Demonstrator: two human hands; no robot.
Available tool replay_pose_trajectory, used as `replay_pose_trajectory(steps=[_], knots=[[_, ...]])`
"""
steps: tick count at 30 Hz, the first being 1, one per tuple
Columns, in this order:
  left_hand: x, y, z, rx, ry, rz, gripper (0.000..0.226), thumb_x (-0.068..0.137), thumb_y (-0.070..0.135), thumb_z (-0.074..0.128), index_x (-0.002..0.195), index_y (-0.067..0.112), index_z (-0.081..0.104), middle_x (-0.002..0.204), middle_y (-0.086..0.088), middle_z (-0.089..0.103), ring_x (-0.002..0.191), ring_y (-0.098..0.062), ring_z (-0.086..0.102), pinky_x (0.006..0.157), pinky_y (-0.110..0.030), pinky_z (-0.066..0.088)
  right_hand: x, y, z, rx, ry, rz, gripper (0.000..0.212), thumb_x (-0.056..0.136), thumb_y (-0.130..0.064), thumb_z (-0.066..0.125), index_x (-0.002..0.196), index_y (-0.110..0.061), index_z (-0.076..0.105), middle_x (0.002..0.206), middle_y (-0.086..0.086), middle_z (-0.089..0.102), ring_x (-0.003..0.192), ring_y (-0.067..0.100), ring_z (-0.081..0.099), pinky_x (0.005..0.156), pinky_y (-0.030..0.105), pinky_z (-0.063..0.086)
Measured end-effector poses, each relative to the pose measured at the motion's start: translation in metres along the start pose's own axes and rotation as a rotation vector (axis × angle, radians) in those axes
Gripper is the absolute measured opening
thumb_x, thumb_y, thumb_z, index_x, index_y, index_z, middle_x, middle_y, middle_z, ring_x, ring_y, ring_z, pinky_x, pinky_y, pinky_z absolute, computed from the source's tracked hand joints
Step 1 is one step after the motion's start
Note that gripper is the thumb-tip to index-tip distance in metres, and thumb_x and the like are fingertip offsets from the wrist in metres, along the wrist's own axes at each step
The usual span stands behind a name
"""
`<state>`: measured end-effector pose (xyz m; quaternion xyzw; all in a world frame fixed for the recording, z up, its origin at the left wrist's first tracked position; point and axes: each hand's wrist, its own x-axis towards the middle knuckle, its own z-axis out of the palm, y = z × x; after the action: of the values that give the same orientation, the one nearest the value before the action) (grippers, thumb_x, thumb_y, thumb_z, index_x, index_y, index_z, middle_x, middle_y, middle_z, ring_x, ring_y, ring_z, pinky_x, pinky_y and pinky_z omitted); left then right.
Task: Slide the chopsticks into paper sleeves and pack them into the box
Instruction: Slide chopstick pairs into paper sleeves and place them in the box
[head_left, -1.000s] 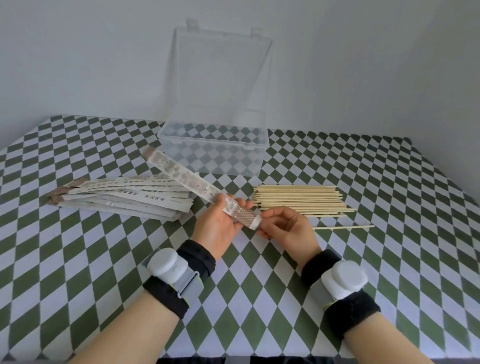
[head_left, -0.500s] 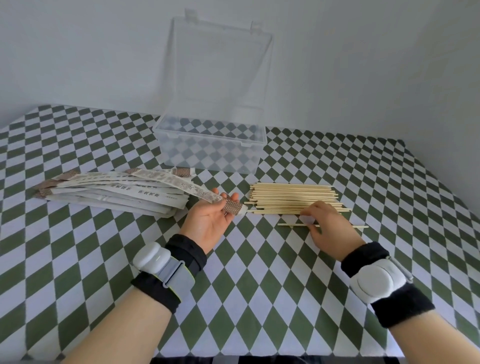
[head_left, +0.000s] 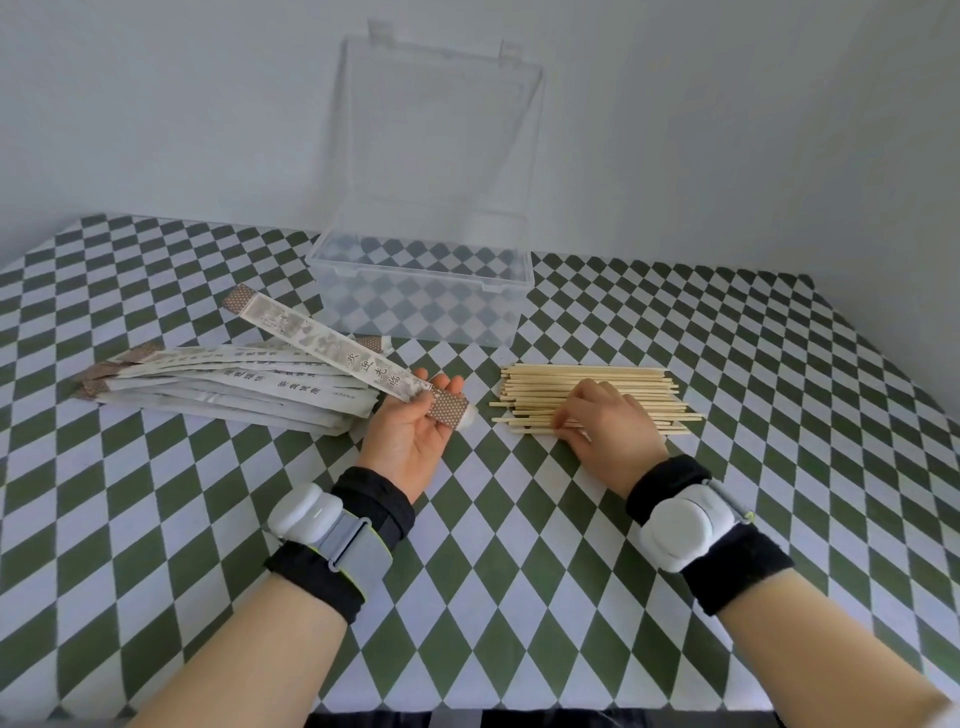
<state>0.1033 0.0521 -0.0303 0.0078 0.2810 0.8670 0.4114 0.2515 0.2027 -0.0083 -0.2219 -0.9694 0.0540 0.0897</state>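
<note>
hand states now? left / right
Left hand: shut on a paper sleeve, lifted off the table.
Right hand: on the chopsticks pile; grip cannot be told.

The left hand (head_left: 410, 436) holds one paper sleeve (head_left: 332, 351) by its patterned end, lifted over the pile of sleeves (head_left: 228, 397). The right hand (head_left: 605, 426) rests on the bare chopsticks (head_left: 587, 376). The clear box (head_left: 421, 301) sits open behind.

Checkered table (head_left: 727, 364) against plain, seemingly white walls (head_left: 156, 104).

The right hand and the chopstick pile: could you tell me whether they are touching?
Touching. The head view shows the right hand resting on the chopstick pile, fingertips pressed onto the sticks.
</note>
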Motion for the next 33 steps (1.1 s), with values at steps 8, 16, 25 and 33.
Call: replay_pose_trajectory(steps=[8, 16, 25, 33], knots=[[-0.002, 0.000, 0.003, -0.055, 0.024, -0.020, 0.019, 0.094, -0.005, 0.035, 0.089, 0.009, 0.047, 0.084, -0.008, 0.054, 0.087, -0.024, 0.063, 0.084, -0.035, 0.051, 0.000, 0.000, -0.004, -0.024, -0.070, 0.102, 0.018, 0.093, -0.029, 0.049, 0.104, -0.020, 0.059, 0.108, -0.004, 0.058, 0.100, 0.015, 0.050, 0.086, 0.026, 0.038], [-0.004, 0.002, 0.005, -0.095, 0.027, -0.021, 0.023, 0.094, -0.004, 0.034, 0.081, 0.009, 0.047, 0.078, -0.007, 0.054, 0.084, -0.023, 0.060, 0.084, -0.034, 0.049, -0.003, 0.001, -0.009, -0.046, -0.103, 0.121, 0.019, 0.093, -0.026, 0.049, 0.104, -0.020, 0.062, 0.107, -0.001, 0.055, 0.098, 0.016, 0.049, 0.087, 0.028, 0.044], [-0.003, 0.002, 0.004, -0.094, 0.014, -0.028, 0.025, 0.094, -0.005, 0.035, 0.078, 0.010, 0.048, 0.072, -0.006, 0.057, 0.081, -0.022, 0.062, 0.084, -0.034, 0.049, 0.004, -0.005, -0.015, -0.011, -0.290, 0.147, 0.015, 0.094, -0.019, 0.046, 0.103, -0.015, 0.057, 0.107, 0.003, 0.055, 0.096, 0.018, 0.049, 0.090, 0.028, 0.045], [-0.004, 0.003, 0.002, -0.072, 0.017, -0.026, 0.021, 0.093, -0.005, 0.035, 0.084, 0.010, 0.047, 0.074, -0.006, 0.057, 0.080, -0.022, 0.063, 0.083, -0.034, 0.050, 0.002, -0.025, -0.003, -0.028, -0.344, 0.109, 0.014, 0.095, -0.020, 0.046, 0.105, -0.013, 0.052, 0.102, 0.005, 0.054, 0.089, 0.017, 0.050, 0.084, 0.027, 0.047]])
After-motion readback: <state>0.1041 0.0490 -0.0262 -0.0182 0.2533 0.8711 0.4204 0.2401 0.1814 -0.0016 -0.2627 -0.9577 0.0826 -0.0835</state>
